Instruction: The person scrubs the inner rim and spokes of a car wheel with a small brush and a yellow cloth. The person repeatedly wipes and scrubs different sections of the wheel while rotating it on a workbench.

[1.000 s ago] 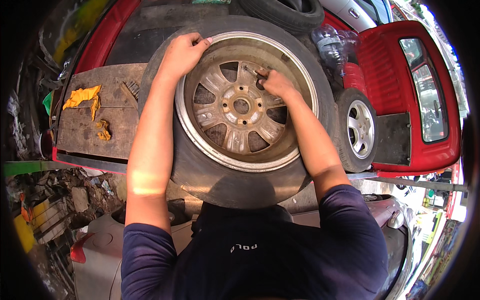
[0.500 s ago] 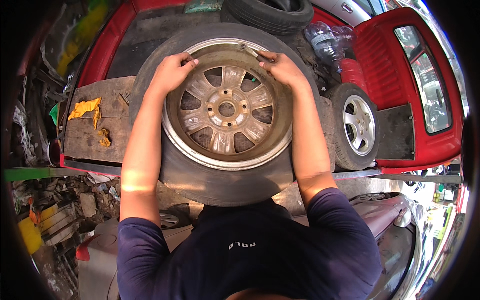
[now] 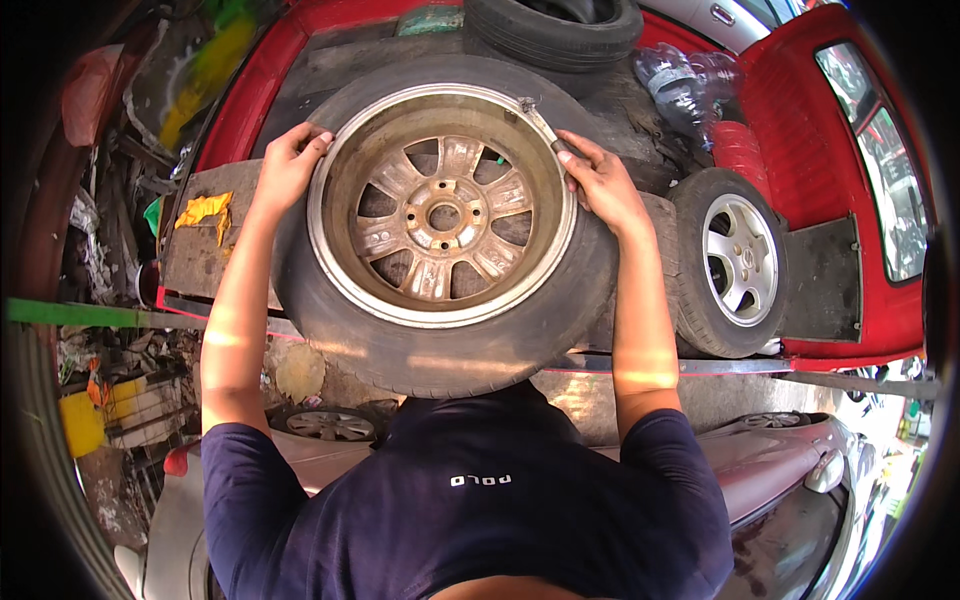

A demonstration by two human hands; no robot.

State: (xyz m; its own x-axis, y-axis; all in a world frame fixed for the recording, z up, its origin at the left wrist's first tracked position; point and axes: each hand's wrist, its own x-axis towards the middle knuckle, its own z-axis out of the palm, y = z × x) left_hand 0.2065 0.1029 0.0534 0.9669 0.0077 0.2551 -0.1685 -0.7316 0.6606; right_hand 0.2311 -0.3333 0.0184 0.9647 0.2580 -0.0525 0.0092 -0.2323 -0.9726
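I have both bare hands up at a large wheel (image 3: 428, 228) in the upper centre of the frame, a dirt-stained metal rim (image 3: 445, 318) set in a black tyre (image 3: 450, 362). My right hand (image 3: 608, 185), just right of the rim, has its fingers closed on a slim tool (image 3: 543, 128). The tool slants up and left from my thumb, its tip (dark and seemingly frayed) at the rim's upper-right edge. My left hand (image 3: 290, 168) is curled at the rim's upper left, thumb and forefinger close together; whether they pinch anything, I cannot tell. The rim's middle lies between my hands, lower in the frame. At right stands a smaller wheel (image 3: 740, 262); at left, a yellow cloth (image 3: 205, 208) lies on brown boards (image 3: 195, 262).
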